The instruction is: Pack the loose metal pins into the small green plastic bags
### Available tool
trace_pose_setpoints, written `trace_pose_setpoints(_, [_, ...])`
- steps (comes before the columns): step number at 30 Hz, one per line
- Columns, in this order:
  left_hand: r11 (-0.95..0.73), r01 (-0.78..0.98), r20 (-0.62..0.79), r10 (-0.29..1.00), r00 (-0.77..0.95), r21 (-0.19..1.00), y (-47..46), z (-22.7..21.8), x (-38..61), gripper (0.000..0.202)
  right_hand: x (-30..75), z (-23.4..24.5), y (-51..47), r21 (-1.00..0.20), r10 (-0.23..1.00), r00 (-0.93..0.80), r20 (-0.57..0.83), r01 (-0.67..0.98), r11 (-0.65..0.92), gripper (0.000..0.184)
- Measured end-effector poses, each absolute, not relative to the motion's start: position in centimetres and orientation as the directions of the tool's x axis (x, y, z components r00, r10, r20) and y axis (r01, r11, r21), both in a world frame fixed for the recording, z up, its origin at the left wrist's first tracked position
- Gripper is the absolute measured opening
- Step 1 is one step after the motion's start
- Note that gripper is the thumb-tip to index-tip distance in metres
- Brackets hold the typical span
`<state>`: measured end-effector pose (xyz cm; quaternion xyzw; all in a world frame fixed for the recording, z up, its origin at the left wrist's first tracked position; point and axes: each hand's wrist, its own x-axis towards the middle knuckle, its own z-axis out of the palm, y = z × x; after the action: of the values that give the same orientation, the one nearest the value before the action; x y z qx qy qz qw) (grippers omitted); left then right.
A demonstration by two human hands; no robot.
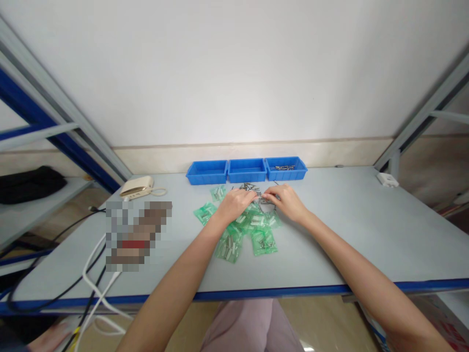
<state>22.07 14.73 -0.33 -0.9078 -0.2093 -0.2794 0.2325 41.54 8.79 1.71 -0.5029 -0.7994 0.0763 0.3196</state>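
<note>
My left hand (pixel 236 203) and my right hand (pixel 287 200) meet fingertip to fingertip above the middle of the table, both pinched closed. Whatever is between their fingers is too small to make out. Just behind them lies a pile of loose metal screws or pins (pixel 249 187), partly covered by my hands. Several green plastic bags lie around and in front: one with light and dark small parts (pixel 229 244), one with metal pieces (pixel 264 241), and one with whitish plugs (pixel 260 221) close under my fingers.
Three blue bins stand in a row by the wall: left (pixel 207 172), middle (pixel 247 170) and right (pixel 286 168), the right one holding long metal pieces. A white box (pixel 137 186), cables (pixel 88 266) and a blurred-out object (pixel 139 234) lie left. A white adapter (pixel 387 180) sits right.
</note>
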Motion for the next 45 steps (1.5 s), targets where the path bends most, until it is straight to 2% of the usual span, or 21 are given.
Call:
trace_pose_setpoints(6, [-0.802, 0.522, 0.567, 0.295, 0.769, -0.291, 14.88, -0.44, 22.01, 0.03, 41.52, 1.83, 8.49, -0.352, 0.84, -0.3, 0.452, 0.805, 0.477, 0.022])
trace_pose_setpoints(10, [-0.799, 0.535, 0.56, 0.32, 0.764, -0.273, 14.87, -0.47, 22.09, 0.029, 41.55, 1.93, 8.3, -0.211, 0.813, -0.341, 0.473, 0.851, 0.48, 0.03])
trace_pose_setpoints(13, [-0.798, 0.536, 0.57, 0.314, 0.759, -0.274, 14.81, -0.42, 22.13, 0.028, 41.52, 1.87, 8.34, -0.168, 0.817, -0.339, 0.466, 0.873, 0.458, 0.034])
trace_pose_setpoints(22, [-0.798, 0.527, 0.561, 0.304, 0.77, -0.291, 14.95, -0.54, 22.07, 0.031, 41.38, 1.76, 8.34, -0.209, 0.82, -0.33, 0.468, 0.86, 0.465, 0.025])
trace_pose_setpoints(34, [-0.814, 0.523, 0.548, 0.326, 0.771, -0.252, 14.71, -0.18, 21.97, 0.03, 41.47, 1.72, 8.37, -0.22, 0.831, -0.325, 0.452, 0.862, 0.457, 0.026])
trace_pose_setpoints(45, [-0.813, 0.523, 0.55, 0.322, 0.77, -0.257, 14.71, -0.16, 21.96, 0.029, 41.58, 1.63, 8.47, -0.179, 0.824, -0.34, 0.452, 0.871, 0.458, 0.029])
